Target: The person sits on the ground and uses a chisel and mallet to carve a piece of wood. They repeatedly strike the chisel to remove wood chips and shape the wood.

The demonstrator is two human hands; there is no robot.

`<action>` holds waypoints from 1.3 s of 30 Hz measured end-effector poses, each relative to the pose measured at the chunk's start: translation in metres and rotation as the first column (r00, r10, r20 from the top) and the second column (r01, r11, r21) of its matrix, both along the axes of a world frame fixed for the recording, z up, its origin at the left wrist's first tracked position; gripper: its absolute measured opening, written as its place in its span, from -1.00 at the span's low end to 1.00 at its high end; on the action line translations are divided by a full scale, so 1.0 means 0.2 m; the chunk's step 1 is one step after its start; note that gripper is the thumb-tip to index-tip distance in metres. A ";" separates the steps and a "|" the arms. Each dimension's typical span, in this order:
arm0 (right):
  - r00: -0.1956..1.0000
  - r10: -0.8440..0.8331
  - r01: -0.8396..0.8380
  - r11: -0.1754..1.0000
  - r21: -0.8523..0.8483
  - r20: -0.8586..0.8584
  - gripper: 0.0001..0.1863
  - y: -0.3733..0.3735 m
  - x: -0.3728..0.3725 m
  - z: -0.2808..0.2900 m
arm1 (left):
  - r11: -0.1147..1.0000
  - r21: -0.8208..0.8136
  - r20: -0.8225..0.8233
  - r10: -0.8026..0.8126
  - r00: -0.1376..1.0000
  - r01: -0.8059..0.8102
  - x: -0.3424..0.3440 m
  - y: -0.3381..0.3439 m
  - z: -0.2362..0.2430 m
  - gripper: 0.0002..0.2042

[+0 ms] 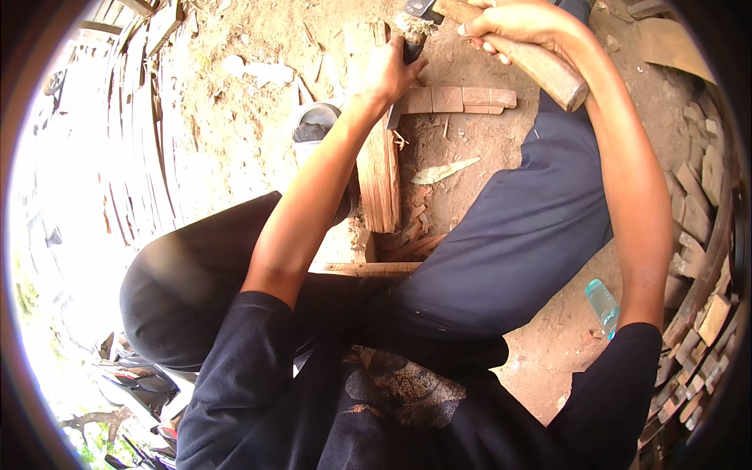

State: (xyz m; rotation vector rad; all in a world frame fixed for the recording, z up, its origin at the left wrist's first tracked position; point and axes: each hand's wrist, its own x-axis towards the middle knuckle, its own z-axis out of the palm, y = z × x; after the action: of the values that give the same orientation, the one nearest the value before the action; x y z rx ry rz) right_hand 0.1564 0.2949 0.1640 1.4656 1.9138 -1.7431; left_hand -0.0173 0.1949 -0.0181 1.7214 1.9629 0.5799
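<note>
Left hand (388, 72) clenched round frayed-top tool (413, 52), far centre; right hand (521, 22) grasping thick wooden handle (548, 70), far right. Wood block (379, 180) nearer, between legs (509, 227).

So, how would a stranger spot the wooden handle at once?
Follow the person's right forearm up to the right hand, by the picture's top edge. The wooden handle is in its grip, slanting down to the right. Its thick, rounded end sets it apart from the squared wood to its lower left.
</note>
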 end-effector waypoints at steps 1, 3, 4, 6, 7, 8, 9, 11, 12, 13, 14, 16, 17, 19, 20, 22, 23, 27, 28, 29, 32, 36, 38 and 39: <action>0.999 -0.012 0.010 0.999 -0.039 -0.035 -0.85 0.04 0.03 -0.04 | 1.000 0.004 -0.017 -0.009 1.000 0.009 0.00 -0.02 0.02 -0.53; 0.991 -0.086 0.080 0.995 -0.060 -0.104 -0.83 0.08 0.04 -0.10 | 0.999 0.035 -0.008 0.005 1.000 -0.004 0.00 -0.03 0.04 -0.55; 0.979 -0.147 0.142 0.989 -0.043 -0.139 -0.83 0.09 0.04 -0.11 | 0.999 0.049 0.000 0.008 1.000 -0.008 0.01 -0.04 0.04 -0.55; 0.955 -0.239 0.244 0.970 0.008 -0.174 -0.82 0.07 0.01 -0.09 | 0.979 0.203 -0.243 0.026 0.970 0.025 0.02 -0.07 0.07 -0.56; 0.962 -0.222 0.233 0.971 0.055 -0.158 -0.82 0.05 -0.01 -0.10 | 0.959 0.277 -0.360 0.050 0.932 0.055 0.02 -0.08 0.08 -0.57; 0.968 -0.207 0.222 0.970 0.102 -0.140 -0.82 0.02 -0.02 -0.13 | 0.939 0.341 -0.373 0.085 0.924 0.051 0.01 -0.07 0.03 -0.56; 0.975 -0.186 0.204 0.967 0.155 -0.122 -0.82 0.01 -0.05 -0.12 | 0.928 0.370 -0.376 0.103 0.921 0.048 0.00 -0.08 0.01 -0.56; 0.997 -0.049 0.053 0.996 0.077 -0.061 -0.80 -0.02 -0.05 -0.05 | 0.903 0.428 -0.380 0.139 0.915 0.040 -0.03 -0.08 -0.02 -0.57; 0.994 -0.009 0.008 1.000 -0.009 -0.106 -0.80 0.01 -0.04 -0.07 | 0.896 0.443 -0.361 0.144 0.921 0.033 -0.03 -0.07 -0.02 -0.57; 0.988 0.028 -0.043 0.995 -0.094 -0.154 -0.80 0.03 -0.03 -0.08 | 0.889 0.457 -0.343 0.149 0.927 0.026 -0.02 -0.06 -0.02 -0.58; 0.993 0.033 -0.043 0.996 -0.083 -0.117 -0.81 0.07 -0.02 -0.07 | 0.882 0.471 -0.325 0.154 0.933 0.019 -0.02 -0.05 -0.03 -0.58; 0.996 -0.041 0.040 0.999 -0.013 -0.077 -0.82 0.08 -0.03 -0.07 | 0.902 0.432 -0.279 0.114 0.953 0.019 -0.01 -0.06 -0.04 -0.59; 0.995 -0.078 0.079 0.997 0.022 -0.060 -0.82 0.07 -0.03 -0.09 | 0.895 0.446 -0.273 0.113 0.955 0.022 0.00 -0.06 -0.05 -0.60; 0.971 -0.174 0.178 0.984 0.005 -0.163 -0.83 0.10 -0.04 -0.12 | 0.894 0.447 -0.306 0.129 0.943 0.023 0.02 -0.06 -0.06 -0.62; 0.957 -0.221 0.225 0.974 0.001 -0.187 -0.83 0.10 -0.03 -0.13 | 0.899 0.437 -0.313 0.129 0.941 0.022 0.03 -0.07 -0.06 -0.62; 0.965 -0.249 0.261 0.934 0.243 -0.080 -0.83 0.01 -0.07 -0.06 | 0.906 0.424 -0.316 0.126 0.940 0.020 0.04 -0.06 -0.06 -0.62; 0.992 -0.122 0.124 0.967 0.222 -0.022 -0.86 -0.04 -0.09 0.00 | 0.907 0.420 -0.324 0.140 0.936 0.010 0.02 -0.08 -0.06 -0.62; 0.995 -0.056 0.039 0.981 -0.189 -0.085 -0.89 0.07 -0.01 -0.06 | 0.890 0.456 -0.267 0.143 0.953 -0.006 0.00 -0.07 -0.07 -0.64; 0.988 -0.091 0.059 0.968 -0.243 -0.123 -0.89 0.09 0.00 -0.07 | 0.892 0.452 -0.256 0.132 0.958 -0.002 0.01 -0.07 -0.07 -0.64; 0.982 -0.140 0.117 0.978 -0.171 -0.129 -0.88 0.11 0.00 -0.07 | 0.894 0.448 -0.244 0.121 0.962 0.002 0.01 -0.06 -0.07 -0.64; 0.955 -0.204 0.213 0.977 0.022 -0.216 -0.87 0.17 0.01 -0.13 | 0.905 0.426 -0.232 0.121 0.965 -0.011 0.03 -0.07 -0.03 -0.61; 0.953 -0.260 0.296 0.911 0.286 -0.158 -0.82 0.00 -0.11 0.07 | 0.904 0.427 -0.237 0.106 0.966 0.005 0.02 -0.07 -0.03 -0.63; 1.000 -0.006 0.003 0.991 0.135 0.023 -0.78 -0.01 -0.12 0.08 | 0.897 0.441 -0.260 0.136 0.956 -0.007 -0.02 -0.09 -0.06 -0.64; 0.981 0.113 -0.109 0.993 -0.035 0.156 -0.77 -0.02 -0.10 0.15 | 0.886 0.464 -0.214 0.115 0.970 -0.003 0.02 -0.05 -0.06 -0.63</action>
State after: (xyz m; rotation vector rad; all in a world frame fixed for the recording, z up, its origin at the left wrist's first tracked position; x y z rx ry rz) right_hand 0.1374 0.2917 0.1946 1.4124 1.8480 -1.5495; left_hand -0.0128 0.1849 -0.0304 2.1004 2.1738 0.9691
